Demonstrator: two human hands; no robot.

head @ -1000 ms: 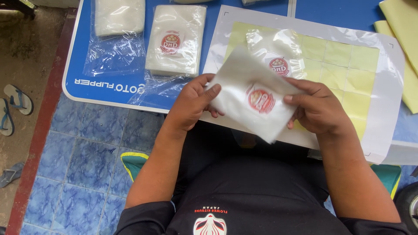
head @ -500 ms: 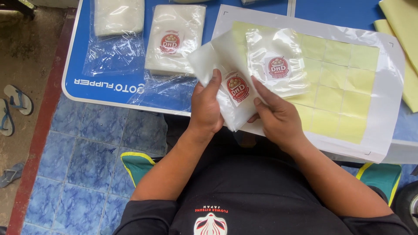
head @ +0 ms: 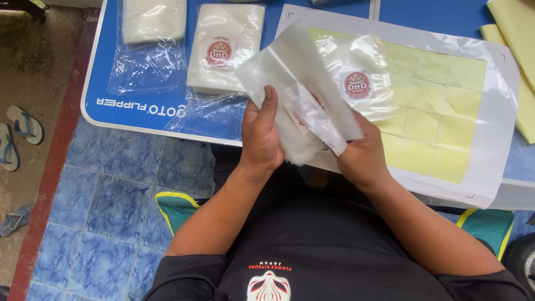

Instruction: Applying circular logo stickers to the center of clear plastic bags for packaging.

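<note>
My left hand (head: 262,136) and my right hand (head: 362,159) both grip a stack of clear plastic bags (head: 298,95), held on edge above the near rim of the blue table (head: 139,111). The bags are turned so their thin side faces me. Behind them, one clear bag with a round red sticker (head: 356,83) lies on a sheet of yellow square labels (head: 440,117).
At the table's left lie a pack of bags with a red sticker (head: 223,47) and another plain pack (head: 153,19). Yellow sheets (head: 515,50) sit at the far right. Blue tiled floor (head: 111,200) is below, with sandals (head: 16,134) at the left.
The stack was lying flat with its red sticker facing me; both hands have turned it up on edge and lifted it slightly to the left.
</note>
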